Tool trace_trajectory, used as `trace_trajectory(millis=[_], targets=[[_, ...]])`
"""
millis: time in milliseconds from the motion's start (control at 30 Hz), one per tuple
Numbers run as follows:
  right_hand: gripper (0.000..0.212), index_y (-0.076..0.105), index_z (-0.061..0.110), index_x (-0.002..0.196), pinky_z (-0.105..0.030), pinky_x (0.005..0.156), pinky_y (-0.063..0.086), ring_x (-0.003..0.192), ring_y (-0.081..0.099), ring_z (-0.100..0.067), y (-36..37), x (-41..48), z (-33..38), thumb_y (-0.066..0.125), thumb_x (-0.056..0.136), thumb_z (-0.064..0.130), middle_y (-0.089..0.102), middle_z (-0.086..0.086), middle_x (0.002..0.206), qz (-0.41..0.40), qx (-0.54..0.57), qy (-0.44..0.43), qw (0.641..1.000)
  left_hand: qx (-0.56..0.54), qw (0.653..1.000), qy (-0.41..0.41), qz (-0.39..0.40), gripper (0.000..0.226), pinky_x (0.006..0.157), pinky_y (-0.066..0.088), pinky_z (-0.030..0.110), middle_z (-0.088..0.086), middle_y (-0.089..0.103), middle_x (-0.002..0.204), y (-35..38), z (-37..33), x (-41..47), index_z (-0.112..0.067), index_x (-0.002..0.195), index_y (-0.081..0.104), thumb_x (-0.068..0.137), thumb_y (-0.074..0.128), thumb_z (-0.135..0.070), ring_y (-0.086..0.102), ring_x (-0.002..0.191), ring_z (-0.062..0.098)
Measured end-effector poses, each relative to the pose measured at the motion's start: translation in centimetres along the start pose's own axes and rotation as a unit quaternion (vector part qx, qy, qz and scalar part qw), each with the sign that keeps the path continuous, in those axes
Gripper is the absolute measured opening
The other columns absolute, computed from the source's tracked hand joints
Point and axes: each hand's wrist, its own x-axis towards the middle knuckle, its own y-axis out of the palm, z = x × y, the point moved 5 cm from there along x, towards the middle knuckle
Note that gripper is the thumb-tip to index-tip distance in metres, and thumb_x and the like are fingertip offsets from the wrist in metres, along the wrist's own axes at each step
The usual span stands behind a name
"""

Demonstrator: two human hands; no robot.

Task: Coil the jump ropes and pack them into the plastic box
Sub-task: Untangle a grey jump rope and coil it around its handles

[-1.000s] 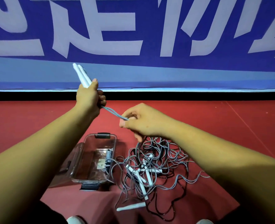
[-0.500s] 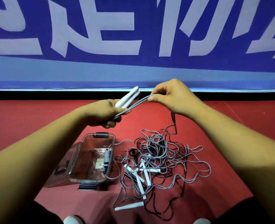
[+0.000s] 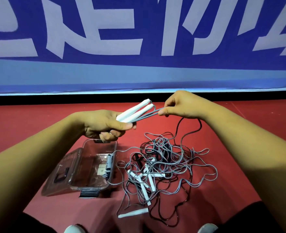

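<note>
Fingers [image 3: 124, 126] round handles [image 3: 135, 110] — tangle [image 3: 165, 163] beside box [image 3: 91, 188]

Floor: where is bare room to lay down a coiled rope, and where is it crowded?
Bare red floor lies in front of the box, nearer the person, and behind it up to the black strip. The box's left half is bare; one coiled rope hugs its right wall. Right of the box, the rope tangle is crowded.

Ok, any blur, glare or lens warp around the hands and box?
Head view: wide-angle warp bows the lower edge of the blue banner; the left hand gripping two white rope handles and the right hand pinching the grey cord read fairly sharp; the clear plastic box shows only mild sheen; lighting dim, even.
</note>
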Motion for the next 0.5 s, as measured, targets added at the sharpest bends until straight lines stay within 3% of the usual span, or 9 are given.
trace_trajectory(millis=[100,167,233,300,400,500], targets=[[0.022,0.076,0.019,0.078,-0.029,0.062,0.041,0.061,0.053,-0.011,0.0,0.0,-0.5,0.071,0.084,0.040,0.068,0.002,0.070,0.020,0.006,0.001,1.000,0.132,0.985,-0.017,-0.112,0.025,0.039,0.022,0.020,0.006,0.034,0.051,-1.7,0.3,-0.2,-0.011,0.090,0.049,0.086,0.074,-0.012,0.030,0.033,0.013],[0.015,0.076,0.017,0.084,-0.023,0.060,0.039,0.057,0.049,-0.002,0.4,-0.1,-0.3,0.072,0.086,0.032,0.065,0.005,0.068,0.040,0.003,-0.013,0.999,0.256,0.952,-0.070,-0.150,0.015,0.038,0.026,0.018,0.007,0.039,0.053,-2.4,0.9,-0.5,-0.010,0.087,0.053,0.089,0.067,-0.006,0.031,0.035,0.014],[0.013,0.075,0.017,0.089,-0.020,0.063,0.041,0.064,0.054,-0.002,0.3,0.0,0.2,0.070,0.087,0.028,0.067,0.005,0.074,0.028,-0.010,-0.030,0.999,0.336,0.925,-0.140,-0.112,0.012,0.039,0.025,0.017,0.003,0.042,0.053,-1.5,1.9,-0.7,-0.013,0.086,0.055,0.087,0.064,-0.005,0.032,0.037,0.014],[0.013,0.075,0.018,0.091,-0.023,0.069,0.044,0.075,0.060,-0.008,-0.3,0.1,0.7,0.067,0.089,0.029,0.070,0.004,0.083,-0.013,-0.023,-0.043,0.999,0.347,0.924,-0.157,-0.039,0.020,0.039,0.025,0.017,0.001,0.043,0.052,0.5,1.9,-0.9,-0.019,0.079,0.057,0.086,0.065,-0.002,0.033,0.038,0.013],[0.015,0.073,0.020,0.083,-0.017,0.064,0.041,0.068,0.057,-0.003,-1.0,-0.1,-0.1,0.064,0.091,0.028,0.068,0.012,0.076,-0.068,0.003,-0.028,0.997,0.328,0.944,-0.040,-0.009,0.019,0.039,0.031,0.019,0.003,0.049,0.056,3.2,-1.0,-1.7,-0.025,0.079,0.065,0.081,0.074,-0.008,0.038,0.040,0.012],[0.026,0.068,0.026,0.069,-0.015,0.049,0.033,0.046,0.042,-0.004,-0.4,0.0,-1.1,0.060,0.094,0.027,0.055,0.011,0.053,-0.089,0.091,-0.002,0.992,0.222,0.961,0.126,-0.103,0.019,0.038,0.029,0.018,0.002,0.048,0.053,3.2,-4.5,-2.7,-0.015,0.090,0.059,0.084,0.072,-0.002,0.037,0.040,0.014]])
